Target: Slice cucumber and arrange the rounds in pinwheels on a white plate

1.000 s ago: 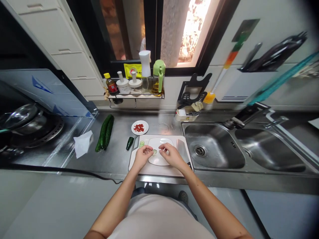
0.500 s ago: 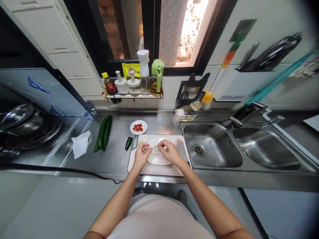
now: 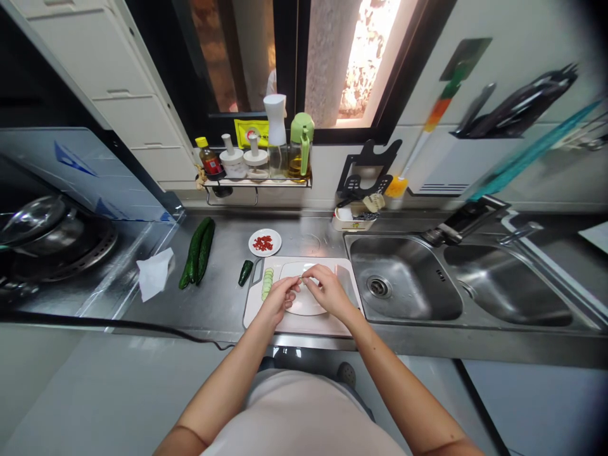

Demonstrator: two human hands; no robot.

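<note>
Over a white plate [image 3: 304, 308] on the cutting board [image 3: 332, 325], my two hands meet fingertip to fingertip. A thin cucumber slice [image 3: 301, 280], mostly covered by the fingers, is between them. My right hand [image 3: 329, 292] pinches it from the right. From the left, my left hand [image 3: 282, 297] closes thumb and forefinger on the slice, its other fingers curled. A row of overlapping pale green cucumber slices [image 3: 267, 282] lies on the board's left side. Just off the board is a dark green cucumber end piece [image 3: 246, 273].
Two whole cucumbers [image 3: 197, 253] and a crumpled white paper [image 3: 154, 274] lie left on the steel counter. A small plate [image 3: 277, 250] holds chopped red pieces. A double sink [image 3: 403, 278] is right; a condiment shelf [image 3: 261, 182] hangs under the window.
My left hand has moved right and its fingertips have come to the slice in my right hand. The row of slices is now uncovered. The slice has turned edge-on.
</note>
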